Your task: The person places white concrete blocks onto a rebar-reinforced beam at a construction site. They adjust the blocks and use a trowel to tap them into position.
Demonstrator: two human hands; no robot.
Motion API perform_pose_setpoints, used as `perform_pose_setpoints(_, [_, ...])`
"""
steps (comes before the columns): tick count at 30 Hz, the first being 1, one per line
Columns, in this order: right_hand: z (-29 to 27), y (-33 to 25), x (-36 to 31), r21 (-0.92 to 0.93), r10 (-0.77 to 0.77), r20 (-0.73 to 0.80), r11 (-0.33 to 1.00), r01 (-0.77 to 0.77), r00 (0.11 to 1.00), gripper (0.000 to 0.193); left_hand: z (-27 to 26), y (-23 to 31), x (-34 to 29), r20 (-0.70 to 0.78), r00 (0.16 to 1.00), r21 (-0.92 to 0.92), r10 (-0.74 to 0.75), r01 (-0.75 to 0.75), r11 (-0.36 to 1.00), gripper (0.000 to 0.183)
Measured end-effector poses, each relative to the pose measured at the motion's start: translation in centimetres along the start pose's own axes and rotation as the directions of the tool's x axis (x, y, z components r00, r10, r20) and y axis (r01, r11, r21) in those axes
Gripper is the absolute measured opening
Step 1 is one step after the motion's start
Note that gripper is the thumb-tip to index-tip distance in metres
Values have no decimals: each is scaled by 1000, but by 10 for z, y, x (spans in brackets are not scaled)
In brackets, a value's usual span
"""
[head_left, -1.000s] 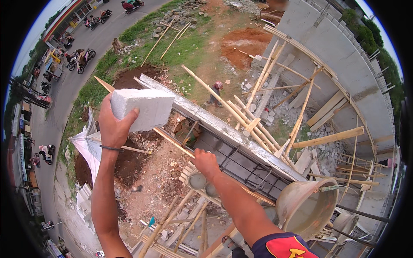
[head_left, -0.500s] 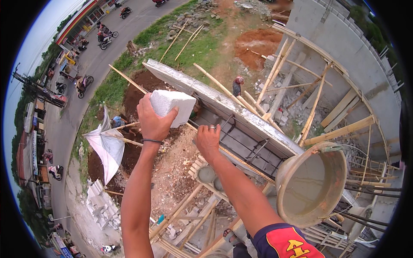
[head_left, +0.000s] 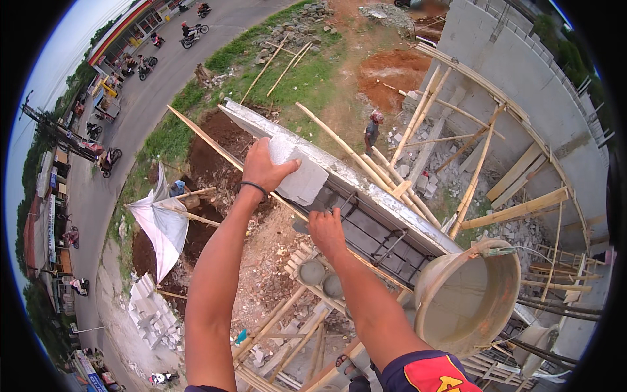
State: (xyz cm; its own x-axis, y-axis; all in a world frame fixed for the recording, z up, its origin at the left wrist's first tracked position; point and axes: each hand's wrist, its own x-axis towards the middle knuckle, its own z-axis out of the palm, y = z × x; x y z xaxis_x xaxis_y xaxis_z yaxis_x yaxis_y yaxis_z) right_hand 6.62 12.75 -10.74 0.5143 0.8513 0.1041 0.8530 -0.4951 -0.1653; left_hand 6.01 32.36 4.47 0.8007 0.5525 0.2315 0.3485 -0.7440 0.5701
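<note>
My left hand (head_left: 266, 168) is closed around one end of a pale grey lightweight concrete block (head_left: 302, 178), thumb across its near side. The block is held tilted beside the long concrete wall (head_left: 385, 196), over a narrow trough with a steel rebar cage (head_left: 366, 228). Whether its underside touches anything is hidden. My right hand (head_left: 328, 234) is just below the block at the trough's near edge, fingers curled. What they grip, if anything, cannot be seen. To the right stands a large bucket (head_left: 428, 287) of grey watery liquid.
Bamboo poles (head_left: 356, 153) lean against the wall's far side, where a person (head_left: 371, 130) stands below. Small round containers of grey mix (head_left: 311, 272) sit below my right forearm. Stacked white blocks (head_left: 153, 313), a pale tarp (head_left: 159, 222) and a road (head_left: 140, 111) lie left.
My left hand has brought the block right and slightly down, closer to the wall, and turned it. My right hand has shifted a little right and down, fingers still curled.
</note>
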Motion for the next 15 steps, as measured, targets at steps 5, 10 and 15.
perform_pose_setpoints(5, [0,-1,0,14,-12,2,1000,12,1000,27,-17,-19,24,-38,999,72,-25,28,997,57])
perform_pose_setpoints(10, [0,0,-1,10,-23,32,1000,23,999,27,-35,-23,33,87,986,-181,-143,156,971,60])
perform_pose_setpoints(15, [-8,-1,4,95,13,-3,995,-13,1000,50,-25,-7,10,2,998,-71,-59,59,996,68])
